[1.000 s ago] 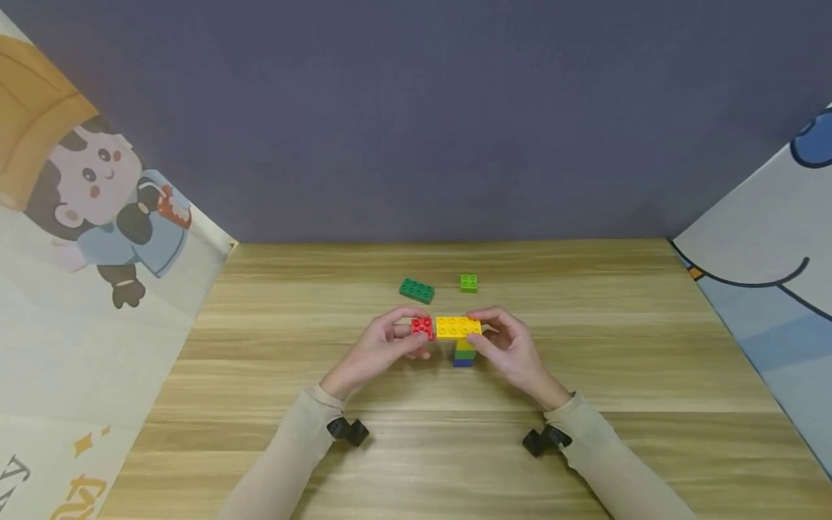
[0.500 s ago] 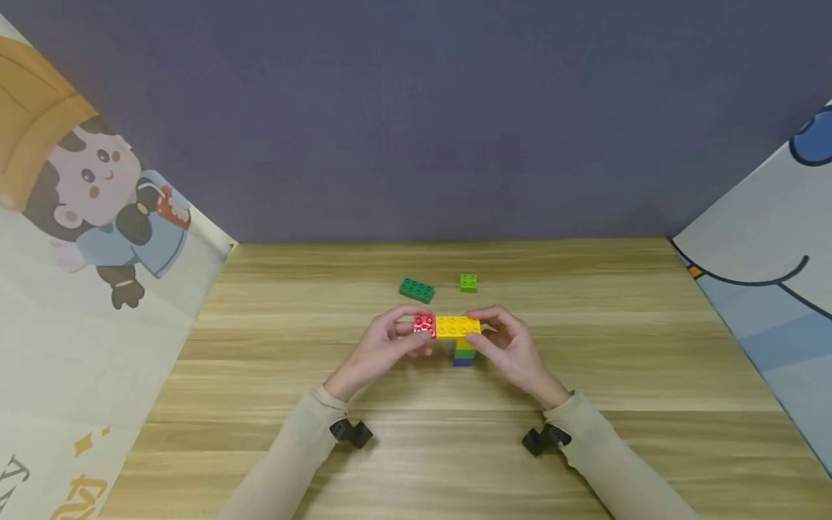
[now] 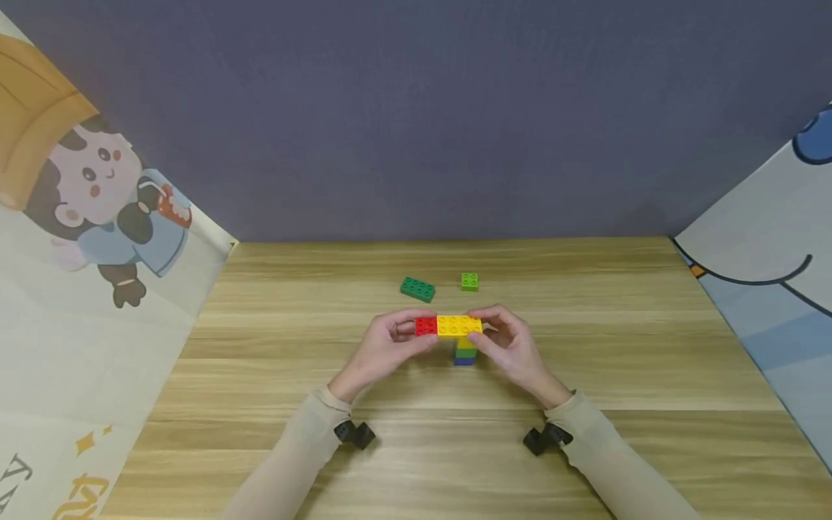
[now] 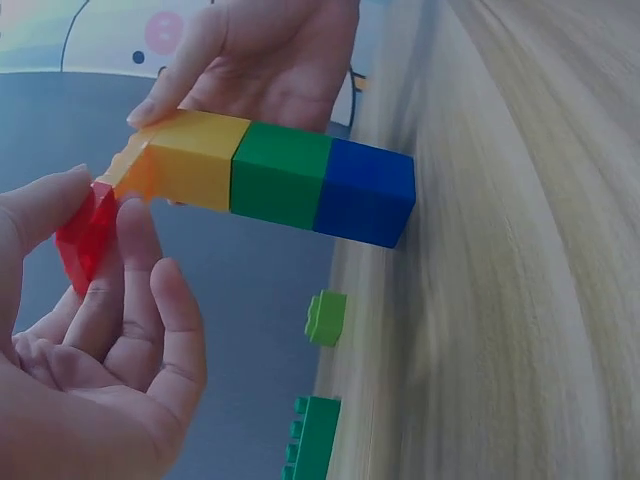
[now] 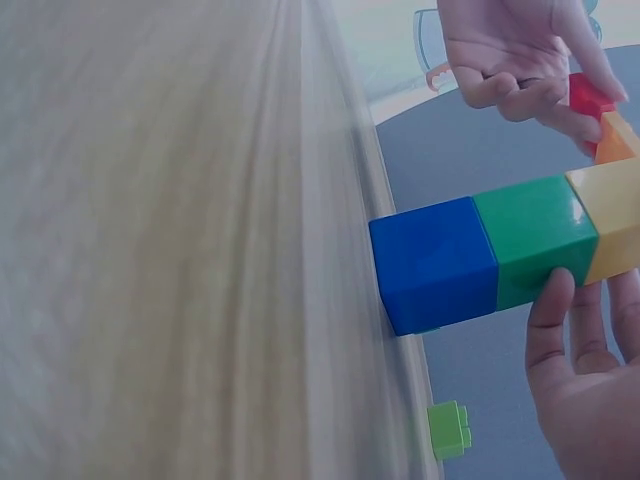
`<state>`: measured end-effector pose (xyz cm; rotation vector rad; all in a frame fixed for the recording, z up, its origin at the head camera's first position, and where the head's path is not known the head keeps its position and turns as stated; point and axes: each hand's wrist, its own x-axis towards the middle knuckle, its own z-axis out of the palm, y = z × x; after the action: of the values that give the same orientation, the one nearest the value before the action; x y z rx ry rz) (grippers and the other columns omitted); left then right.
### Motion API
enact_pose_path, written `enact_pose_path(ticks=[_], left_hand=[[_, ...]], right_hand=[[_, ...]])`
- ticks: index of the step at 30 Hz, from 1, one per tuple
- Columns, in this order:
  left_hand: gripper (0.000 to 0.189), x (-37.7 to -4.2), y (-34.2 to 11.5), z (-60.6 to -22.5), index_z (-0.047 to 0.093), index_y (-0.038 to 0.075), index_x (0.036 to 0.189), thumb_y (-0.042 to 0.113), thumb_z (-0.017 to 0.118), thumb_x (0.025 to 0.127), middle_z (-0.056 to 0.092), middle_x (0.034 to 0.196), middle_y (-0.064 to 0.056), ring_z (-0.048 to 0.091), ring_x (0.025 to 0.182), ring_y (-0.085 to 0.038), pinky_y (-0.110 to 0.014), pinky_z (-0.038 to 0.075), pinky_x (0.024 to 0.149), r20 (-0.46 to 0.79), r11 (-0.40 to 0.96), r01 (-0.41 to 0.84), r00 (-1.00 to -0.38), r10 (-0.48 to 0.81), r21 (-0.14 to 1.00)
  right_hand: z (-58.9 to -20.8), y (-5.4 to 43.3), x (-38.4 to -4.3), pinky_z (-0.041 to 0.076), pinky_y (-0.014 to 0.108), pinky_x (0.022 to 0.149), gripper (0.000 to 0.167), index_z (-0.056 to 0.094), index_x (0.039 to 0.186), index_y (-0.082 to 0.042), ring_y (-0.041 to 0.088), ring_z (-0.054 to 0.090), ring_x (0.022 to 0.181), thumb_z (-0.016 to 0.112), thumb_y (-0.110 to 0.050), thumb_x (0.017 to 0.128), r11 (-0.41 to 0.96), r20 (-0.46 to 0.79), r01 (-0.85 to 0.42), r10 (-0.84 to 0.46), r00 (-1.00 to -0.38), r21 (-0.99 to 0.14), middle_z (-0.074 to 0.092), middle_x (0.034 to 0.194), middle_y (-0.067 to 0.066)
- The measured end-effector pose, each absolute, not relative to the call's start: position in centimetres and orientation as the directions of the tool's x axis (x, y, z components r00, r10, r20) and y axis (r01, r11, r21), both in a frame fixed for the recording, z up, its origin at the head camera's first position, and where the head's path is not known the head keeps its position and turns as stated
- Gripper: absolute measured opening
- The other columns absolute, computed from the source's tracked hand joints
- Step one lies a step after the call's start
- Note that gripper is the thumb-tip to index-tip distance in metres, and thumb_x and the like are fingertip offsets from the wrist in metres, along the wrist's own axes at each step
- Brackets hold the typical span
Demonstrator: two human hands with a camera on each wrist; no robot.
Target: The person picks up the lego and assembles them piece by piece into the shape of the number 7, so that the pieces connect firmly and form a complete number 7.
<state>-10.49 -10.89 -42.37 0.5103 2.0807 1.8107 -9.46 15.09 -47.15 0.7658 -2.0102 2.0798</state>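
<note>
Between its thumb and fingers, my left hand (image 3: 383,348) pinches a small red brick (image 3: 425,326). The red brick sits end to end with a long yellow brick (image 3: 453,326), their studs facing up. That yellow brick lies across the top of an upright tower and overhangs it to the left. In the left wrist view the tower shows a yellow block (image 4: 195,160) on top, a green block (image 4: 280,175) under it and a blue block (image 4: 366,193) at the table. My right hand (image 3: 515,349) grips the long yellow brick's right end, its other fingers beside the tower.
Behind the hands, a dark green brick (image 3: 417,289) lies at an angle on the wooden table (image 3: 585,448). To its right is a small lime green brick (image 3: 469,282). A dark panel (image 3: 429,130) rises along the table's back edge, with printed panels on both sides.
My left hand has brought the red brick slightly right, closing the gap to the long yellow brick. The red brick was tilted and now lies in line. My right hand has hardly moved.
</note>
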Motion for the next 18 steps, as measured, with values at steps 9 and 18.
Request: enact_pose_path(ticks=[9, 18], left_hand=[[0.05, -10.77, -10.41, -42.84, 0.066, -0.002, 0.14, 0.011, 0.081, 0.094, 0.077, 0.124, -0.019, 0.075, 0.092, -0.011, -0.021, 0.061, 0.076, 0.012, 0.157, 0.088, -0.901, 0.433, 0.984], [0.049, -11.09, -9.96, -42.98, 0.067, 0.0, 0.138, 0.014, 0.083, 0.094, 0.081, 0.115, -0.016, 0.064, 0.076, -0.014, -0.018, 0.044, 0.06, 0.029, 0.186, 0.119, -0.904, 0.426, 0.975]], right_hand=[[-47.22, 15.12, -9.48, 0.06, 0.019, 0.089, 0.027, 0.058, 0.123, 0.017, 0.004, 0.068, 0.109, 0.067, 0.01, 0.099, -0.086, 0.459, -0.452, -0.238, -0.856, -0.888, 0.071, 0.126, -0.011], [-47.26, 15.17, -9.59, 0.06, 0.019, 0.089, 0.027, 0.058, 0.123, 0.017, 0.004, 0.068, 0.108, 0.067, 0.011, 0.098, -0.099, 0.467, -0.458, -0.241, -0.85, -0.884, 0.071, 0.125, -0.01]])
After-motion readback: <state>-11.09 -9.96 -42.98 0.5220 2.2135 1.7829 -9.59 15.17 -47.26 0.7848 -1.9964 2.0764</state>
